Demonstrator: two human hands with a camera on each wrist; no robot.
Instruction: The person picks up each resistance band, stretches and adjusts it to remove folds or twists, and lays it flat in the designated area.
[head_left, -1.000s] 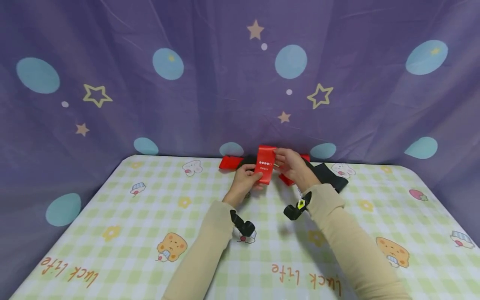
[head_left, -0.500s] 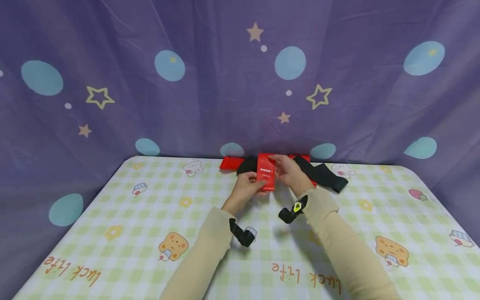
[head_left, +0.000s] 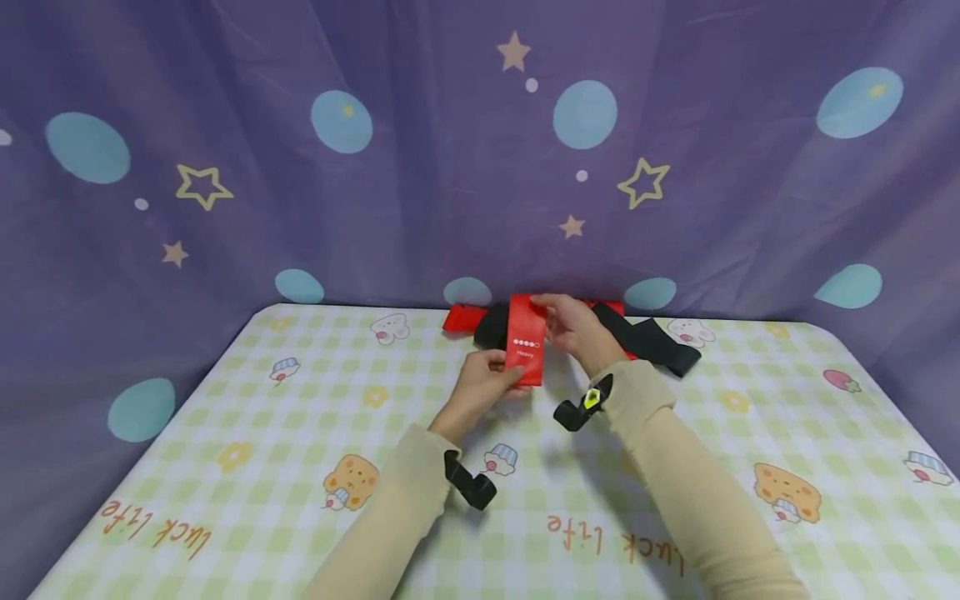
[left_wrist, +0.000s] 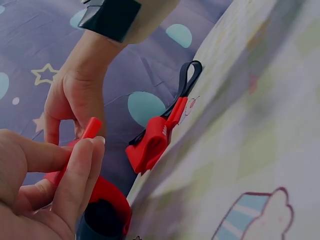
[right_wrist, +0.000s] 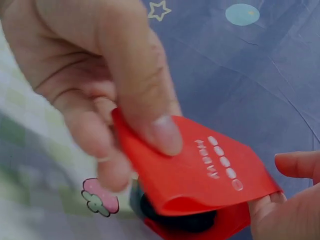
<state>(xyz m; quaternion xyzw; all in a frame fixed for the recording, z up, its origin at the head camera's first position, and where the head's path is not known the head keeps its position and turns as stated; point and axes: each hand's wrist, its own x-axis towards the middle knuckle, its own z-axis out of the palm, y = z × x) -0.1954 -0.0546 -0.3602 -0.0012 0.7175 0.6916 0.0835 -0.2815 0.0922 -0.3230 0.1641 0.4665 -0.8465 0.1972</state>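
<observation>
A red resistance band (head_left: 527, 333), marked "Heavy" with a row of white dots, hangs upright between both hands at the back of the table. My left hand (head_left: 483, 387) pinches its lower end, thumb in front; the left wrist view shows that hand (left_wrist: 55, 175) gripping the red edge. At the upper right edge, my right hand (head_left: 577, 329) holds the band, fingertips over its face. In the right wrist view, the left thumb presses beside the lettering of the band (right_wrist: 200, 167), while right-hand fingers (right_wrist: 265, 207) sit at the other edge.
Behind the held band lie a red band (head_left: 462, 318) and a black band (head_left: 491, 327) on the left, and another black band (head_left: 663, 350) on the right. A purple curtain (head_left: 420, 192) rises behind the checked tablecloth (head_left: 300, 425).
The red band moved down and slightly left, then up a little, and now looks straighter. Both hands stayed on it, the left shifting slightly down and left and the right slightly left.
</observation>
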